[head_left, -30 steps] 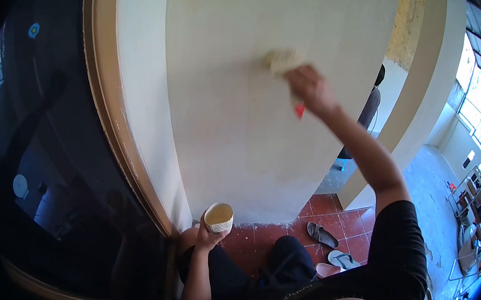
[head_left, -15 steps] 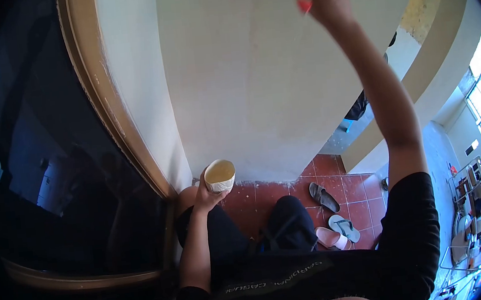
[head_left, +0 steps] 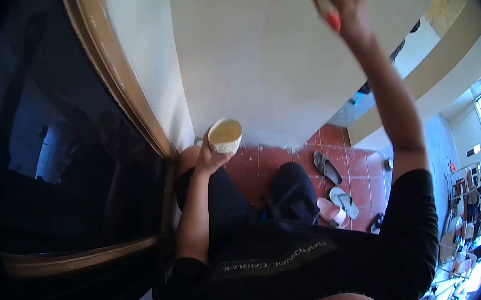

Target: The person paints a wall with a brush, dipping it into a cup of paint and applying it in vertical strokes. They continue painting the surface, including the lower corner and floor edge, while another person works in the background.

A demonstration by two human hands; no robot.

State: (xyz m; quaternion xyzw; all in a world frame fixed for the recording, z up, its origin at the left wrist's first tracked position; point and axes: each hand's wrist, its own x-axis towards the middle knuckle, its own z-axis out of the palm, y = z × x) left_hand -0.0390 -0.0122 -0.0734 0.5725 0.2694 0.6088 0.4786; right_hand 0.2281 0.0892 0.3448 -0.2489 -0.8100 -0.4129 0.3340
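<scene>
My left hand [head_left: 209, 161] is wrapped round a pale cup-like tub [head_left: 226, 145] with crinkled sides, held upright over my left knee. Pale yellow liquid, like paint, shows inside it. High in the view, my right arm reaches up along the cream wall [head_left: 255, 62]. In the fingers of my right hand [head_left: 351, 9] is a brush [head_left: 325, 4] with a red-ended handle. The brush's far end runs towards the top edge of the view, and its bristles cannot be made out clearly.
Dark glass in a brown wooden frame [head_left: 123, 74] stands close on the left. Sandals, a dark one [head_left: 327, 167], a grey one [head_left: 344, 202] and a pink one [head_left: 332, 213], lie on the red tiled floor [head_left: 259, 165]. Chairs [head_left: 462, 227] crowd the far right.
My right hand has come down along the wall with the brush, and more of the handle shows. The view has tilted, so the floor and the tub appear higher. My left hand keeps its hold.
</scene>
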